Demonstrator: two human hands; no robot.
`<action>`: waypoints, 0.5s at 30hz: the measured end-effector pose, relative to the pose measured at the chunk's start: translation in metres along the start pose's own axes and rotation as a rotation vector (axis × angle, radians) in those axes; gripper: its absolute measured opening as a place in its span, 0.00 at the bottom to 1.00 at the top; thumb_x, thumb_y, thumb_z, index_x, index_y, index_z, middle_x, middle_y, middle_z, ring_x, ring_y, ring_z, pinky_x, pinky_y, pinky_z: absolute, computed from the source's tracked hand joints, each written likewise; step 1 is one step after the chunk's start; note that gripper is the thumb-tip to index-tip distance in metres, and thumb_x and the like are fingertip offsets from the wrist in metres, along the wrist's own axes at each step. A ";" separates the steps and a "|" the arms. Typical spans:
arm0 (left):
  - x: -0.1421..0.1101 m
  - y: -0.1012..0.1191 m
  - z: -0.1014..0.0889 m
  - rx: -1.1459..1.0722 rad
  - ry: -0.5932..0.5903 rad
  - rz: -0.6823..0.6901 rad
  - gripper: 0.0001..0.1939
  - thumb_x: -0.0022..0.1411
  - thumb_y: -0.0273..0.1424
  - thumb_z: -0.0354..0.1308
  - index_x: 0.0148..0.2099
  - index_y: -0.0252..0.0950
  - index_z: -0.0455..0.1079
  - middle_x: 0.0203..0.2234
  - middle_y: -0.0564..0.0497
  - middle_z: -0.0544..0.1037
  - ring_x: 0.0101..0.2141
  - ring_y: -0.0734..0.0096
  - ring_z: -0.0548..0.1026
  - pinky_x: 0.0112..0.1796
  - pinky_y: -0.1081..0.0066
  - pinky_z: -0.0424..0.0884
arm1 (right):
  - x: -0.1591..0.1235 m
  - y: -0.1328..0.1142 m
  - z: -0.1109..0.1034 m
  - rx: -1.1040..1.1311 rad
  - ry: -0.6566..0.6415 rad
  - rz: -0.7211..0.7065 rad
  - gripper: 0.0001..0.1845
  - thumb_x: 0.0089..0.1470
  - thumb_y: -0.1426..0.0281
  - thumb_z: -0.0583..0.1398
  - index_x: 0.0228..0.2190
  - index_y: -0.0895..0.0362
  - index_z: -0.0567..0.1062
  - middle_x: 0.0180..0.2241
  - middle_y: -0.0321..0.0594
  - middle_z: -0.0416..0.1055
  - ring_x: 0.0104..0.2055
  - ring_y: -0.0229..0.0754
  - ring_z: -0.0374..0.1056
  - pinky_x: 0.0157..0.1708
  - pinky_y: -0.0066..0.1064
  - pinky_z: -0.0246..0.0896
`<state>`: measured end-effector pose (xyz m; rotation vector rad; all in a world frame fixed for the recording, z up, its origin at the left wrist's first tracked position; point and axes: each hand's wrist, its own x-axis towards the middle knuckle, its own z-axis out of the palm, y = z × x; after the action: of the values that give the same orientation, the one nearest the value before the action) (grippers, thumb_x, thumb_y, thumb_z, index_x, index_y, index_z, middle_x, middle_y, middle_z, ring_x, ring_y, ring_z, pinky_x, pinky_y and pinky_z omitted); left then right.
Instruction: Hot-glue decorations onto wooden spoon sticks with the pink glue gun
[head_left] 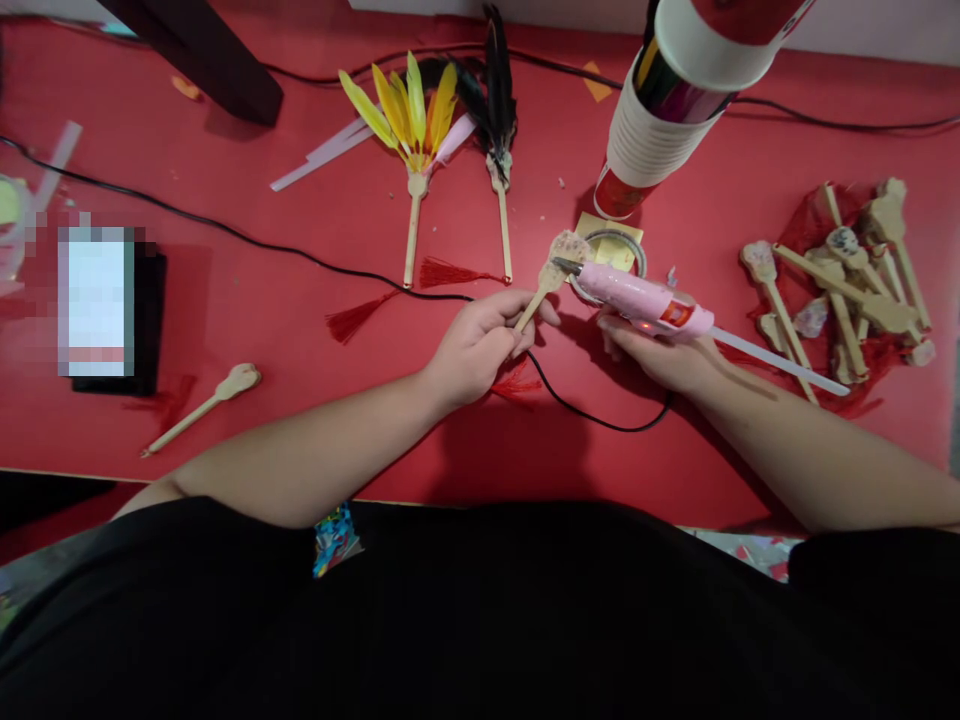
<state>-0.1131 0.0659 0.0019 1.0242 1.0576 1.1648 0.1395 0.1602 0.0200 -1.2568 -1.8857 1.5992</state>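
Observation:
My left hand (480,345) is closed around the thin handle of a small wooden fan stick (551,275), whose flat head points up and to the right. A red tassel (516,383) lies under that hand. My right hand (664,355) grips a pink hot glue gun (645,300), a clear glue stick jutting out of its back to the right. The gun's nozzle touches the head of the wooden stick.
A yellow feather fan (409,120) and a black feather fan (496,100) with red tassels lie at the back. Paper cups (660,120) stand behind the gun. A pile of wooden sticks (847,280) lies at right, one loose stick (202,405) and a phone (97,300) at left. Black cable (300,255) crosses the red table.

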 end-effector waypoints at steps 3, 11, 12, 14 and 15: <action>0.001 -0.001 0.000 0.000 0.000 0.013 0.16 0.56 0.28 0.58 0.45 0.37 0.80 0.20 0.60 0.64 0.23 0.72 0.62 0.35 0.66 0.75 | 0.001 -0.002 0.000 0.002 0.027 -0.006 0.26 0.63 0.45 0.75 0.29 0.49 0.76 0.24 0.35 0.75 0.26 0.41 0.72 0.34 0.36 0.74; -0.003 -0.004 0.001 -0.037 0.011 -0.019 0.19 0.54 0.26 0.58 0.47 0.37 0.82 0.21 0.59 0.66 0.21 0.74 0.59 0.27 0.70 0.62 | 0.001 -0.003 -0.008 -0.175 0.041 -0.031 0.24 0.61 0.43 0.73 0.30 0.48 0.77 0.24 0.37 0.75 0.26 0.47 0.71 0.29 0.42 0.71; -0.003 -0.004 0.001 -0.041 0.010 -0.026 0.19 0.54 0.26 0.58 0.47 0.37 0.82 0.21 0.59 0.66 0.21 0.74 0.58 0.26 0.70 0.60 | 0.000 -0.003 -0.008 -0.211 0.033 -0.040 0.23 0.62 0.45 0.73 0.29 0.48 0.77 0.25 0.39 0.76 0.27 0.48 0.72 0.29 0.43 0.70; -0.004 -0.003 0.002 -0.038 0.011 -0.035 0.19 0.54 0.26 0.58 0.47 0.37 0.82 0.21 0.59 0.66 0.21 0.74 0.58 0.25 0.70 0.59 | 0.000 0.001 -0.007 -0.237 0.023 -0.060 0.22 0.62 0.47 0.72 0.28 0.49 0.77 0.27 0.42 0.78 0.29 0.51 0.73 0.28 0.44 0.69; -0.004 -0.003 0.002 -0.033 0.013 -0.035 0.19 0.55 0.26 0.58 0.47 0.37 0.82 0.21 0.59 0.65 0.21 0.74 0.58 0.25 0.70 0.58 | 0.001 0.004 -0.007 -0.239 0.017 -0.066 0.23 0.62 0.46 0.71 0.29 0.49 0.77 0.27 0.43 0.78 0.30 0.52 0.74 0.29 0.44 0.69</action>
<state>-0.1110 0.0613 -0.0001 0.9700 1.0588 1.1587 0.1457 0.1653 0.0177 -1.2807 -2.1345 1.3566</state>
